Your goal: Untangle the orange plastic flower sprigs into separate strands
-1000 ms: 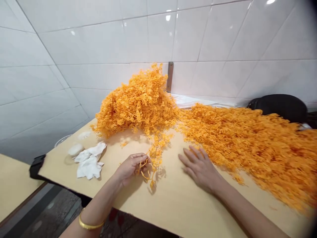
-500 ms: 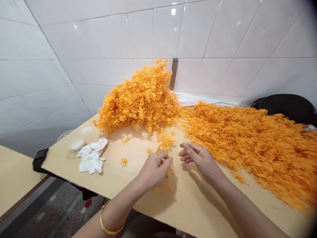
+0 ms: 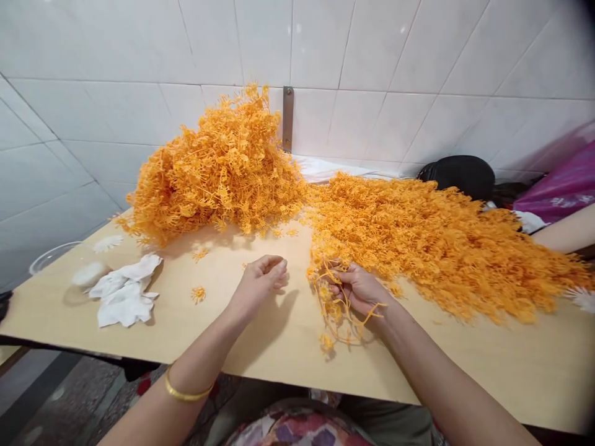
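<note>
Pale glossy tiles [image 3: 367,56] run behind everything, and a light wood-look worktop [image 3: 297,365] sits in front of me, pretty much taken over by orange fluff. Tall heap [image 3: 209,167] toward the left against the wall, lower spread-out heap [image 3: 418,235] off to the right, and a few loose florets [image 3: 198,294] on the bare bit near the left one.

So, hands: my right hand [image 3: 360,288] is pinching a thin, spindly orange strand [image 3: 328,303] right at the near edge of the low heap, with loops and stems dangling over the worktop. My left hand [image 3: 258,285] hovers apart from it, fingers curled with the thumb near them. Can't tell if the tips actually meet or have a bit of something between them.

What could bite me, I reckon: the strand's tips look hooky, and its top end overlaps the low heap, so a hard tug could snag and drag a clump along. Those thin stems might tangle, or shed florets if I yank. The dangling end hangs by my right wrist too, so it could catch there if I turn carelessly.
</note>
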Demonstrator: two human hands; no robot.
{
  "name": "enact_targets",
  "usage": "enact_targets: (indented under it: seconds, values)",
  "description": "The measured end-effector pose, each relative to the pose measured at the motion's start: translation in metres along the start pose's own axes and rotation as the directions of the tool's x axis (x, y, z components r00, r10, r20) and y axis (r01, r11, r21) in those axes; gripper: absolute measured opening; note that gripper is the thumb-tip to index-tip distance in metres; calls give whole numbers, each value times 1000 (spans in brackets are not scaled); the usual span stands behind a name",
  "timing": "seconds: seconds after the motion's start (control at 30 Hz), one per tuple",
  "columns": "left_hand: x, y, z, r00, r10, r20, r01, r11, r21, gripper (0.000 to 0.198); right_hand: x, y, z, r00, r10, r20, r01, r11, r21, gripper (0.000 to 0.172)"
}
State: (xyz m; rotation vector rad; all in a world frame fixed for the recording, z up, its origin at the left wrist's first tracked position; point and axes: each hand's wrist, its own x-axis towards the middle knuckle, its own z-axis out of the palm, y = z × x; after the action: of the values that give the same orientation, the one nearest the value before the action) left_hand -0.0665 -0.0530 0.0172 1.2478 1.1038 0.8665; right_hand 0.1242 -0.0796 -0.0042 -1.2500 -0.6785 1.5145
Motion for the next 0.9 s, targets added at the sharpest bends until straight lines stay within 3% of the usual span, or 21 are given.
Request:
enact_targets:
  seconds: [0.07, 0.13, 0.17, 0.23, 0.33, 0.47, 0.63, 0.8, 0.83, 0.9]
  values:
    - [10, -5, 6, 974, -147, 170, 192, 938, -289, 27, -2, -2, 6, 997, 7, 82, -8, 1000, 11, 18]
    - [16, -9, 15, 926, -209, 315, 334, 843, -421, 24, -4, -3, 12, 984, 19, 175, -16, 1000, -19, 22]
    - [17, -10, 18, 915, -235, 329, 369, 816, -445, 20, -5, -3, 14, 979, 21, 203, -12, 999, -44, 25]
    - [19, -11, 22, 937, -269, 224, 345, 822, -453, 15, -5, -4, 15, 980, 20, 197, 4, 993, -119, 26]
    - [21, -14, 20, 983, -180, -25, 157, 911, -381, 14, 2, -4, 11, 987, -84, 138, 127, 932, -340, 17]
    - [23, -14, 12, 983, -81, -165, 42, 973, -229, 12, 14, -1, 8, 906, -379, 187, 401, 630, -665, 14]
    - [24, -10, 10, 978, -56, -199, 46, 997, -55, 10, 12, 0, 13, 799, -570, 192, 426, 311, -850, 8]
    - [24, -10, 15, 979, -21, -203, 25, 999, 21, 10, -30, -4, 15, 576, -809, 113, 508, 246, -825, 10]
    - [25, -11, 16, 979, -16, -205, 23, 999, 29, 10, -41, -4, 17, 569, -812, 132, 524, 234, -819, 10]
    - [27, -12, 19, 981, -28, -193, 34, 999, 31, 11, -61, 2, 21, 641, -734, 225, 538, 221, -813, 12]
